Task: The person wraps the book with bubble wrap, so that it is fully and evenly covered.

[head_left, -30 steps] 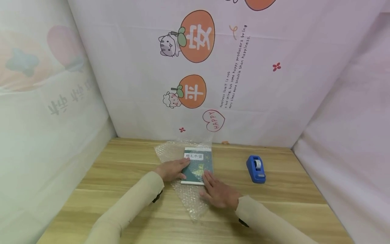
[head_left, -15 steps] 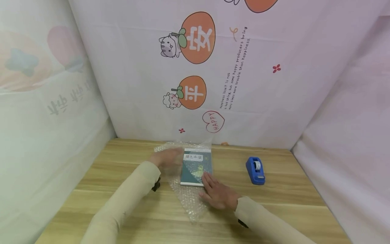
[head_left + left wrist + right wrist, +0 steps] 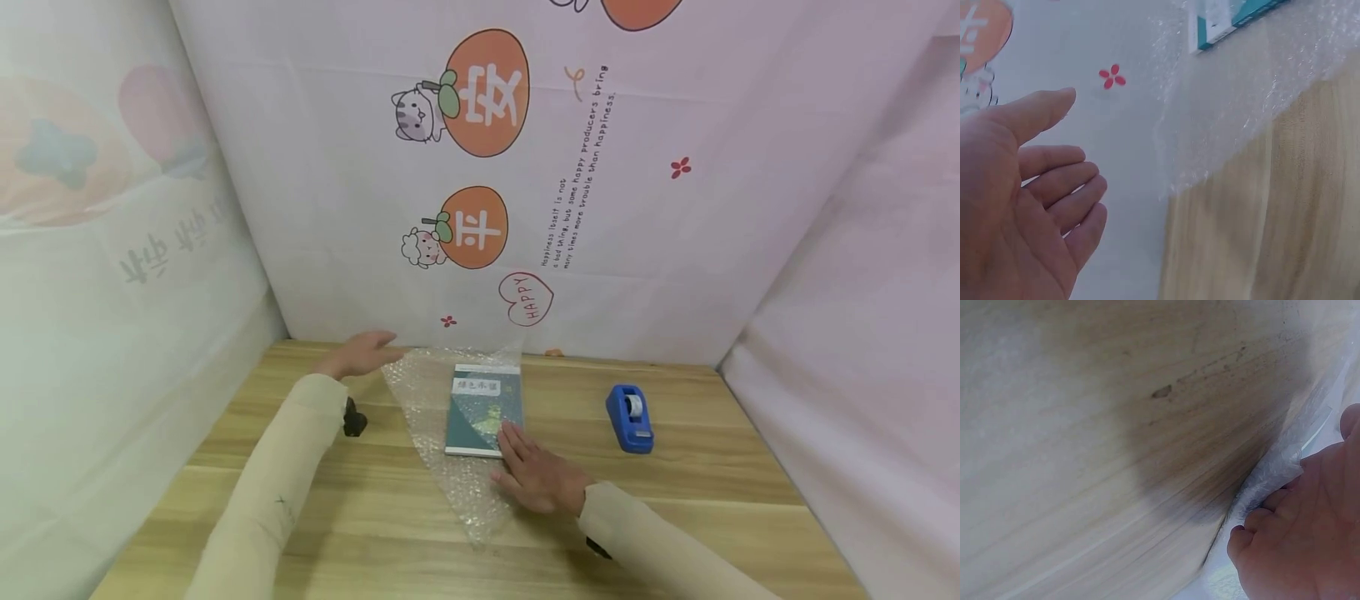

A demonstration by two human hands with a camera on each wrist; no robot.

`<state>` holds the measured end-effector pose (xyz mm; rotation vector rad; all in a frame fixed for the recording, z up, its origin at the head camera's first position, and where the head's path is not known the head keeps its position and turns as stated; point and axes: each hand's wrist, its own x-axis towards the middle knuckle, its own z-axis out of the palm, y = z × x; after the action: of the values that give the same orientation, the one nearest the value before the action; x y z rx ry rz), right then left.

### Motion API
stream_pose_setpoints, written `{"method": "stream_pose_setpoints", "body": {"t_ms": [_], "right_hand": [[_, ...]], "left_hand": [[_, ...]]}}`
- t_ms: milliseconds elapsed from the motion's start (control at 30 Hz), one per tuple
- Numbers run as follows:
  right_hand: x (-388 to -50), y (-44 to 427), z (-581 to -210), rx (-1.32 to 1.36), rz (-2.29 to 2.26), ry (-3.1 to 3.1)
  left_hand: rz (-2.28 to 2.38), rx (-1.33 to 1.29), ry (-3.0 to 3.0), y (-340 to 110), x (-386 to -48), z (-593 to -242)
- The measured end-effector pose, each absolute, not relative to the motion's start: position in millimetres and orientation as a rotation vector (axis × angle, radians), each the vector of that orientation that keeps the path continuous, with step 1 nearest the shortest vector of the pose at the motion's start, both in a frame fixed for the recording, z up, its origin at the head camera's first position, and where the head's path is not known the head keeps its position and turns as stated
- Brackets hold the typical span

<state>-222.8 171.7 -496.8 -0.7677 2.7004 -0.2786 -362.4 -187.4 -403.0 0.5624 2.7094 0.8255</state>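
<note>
Lying flat on the counter (image 3: 712, 450), the teal book (image 3: 468, 435) had clear bubble wrap (image 3: 480, 504) spread past its left and near edges, with a flap folded across most of its cover. The book looked slim, probably light and fairly stiff, best gripped by its side edges; the wrap seemed soft, springy and perhaps slippery, easiest to pinch at the loose corner nearer the person than the book.

The right hand (image 3: 542, 479) rested with extended fingers on the book's near right corner, gripping nothing as far as could be told, its fingertips partly hidden at wrist level. The left hand (image 3: 360, 354) was relaxed and held nothing, beyond the wrap's edge to the book's left.

Counted: one book, one visible piece of wrap, two hands, and one blue tape dispenser (image 3: 630, 427) bearing one roll (image 3: 634, 406), right of the book.
</note>
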Motion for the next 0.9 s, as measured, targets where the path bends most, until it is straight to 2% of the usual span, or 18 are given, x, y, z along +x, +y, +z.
{"method": "stream_pose_setpoints", "body": {"t_ms": [333, 600, 900], "right_hand": [[-221.9, 172.0, -496.4, -0.764, -0.279, 2.701], [-221.2, 171.4, -493.5, -0.758, -0.282, 2.694], [-223.5, 172.5, -495.7, -0.745, -0.268, 2.694]], "left_hand": [[1.226, 0.261, 2.506, -217.5, -361.3, -424.4], [1.28, 0.221, 2.486, -224.8, -359.6, -448.5], [1.693, 0.164, 2.193, -217.1, -363.0, -481.2]]}}
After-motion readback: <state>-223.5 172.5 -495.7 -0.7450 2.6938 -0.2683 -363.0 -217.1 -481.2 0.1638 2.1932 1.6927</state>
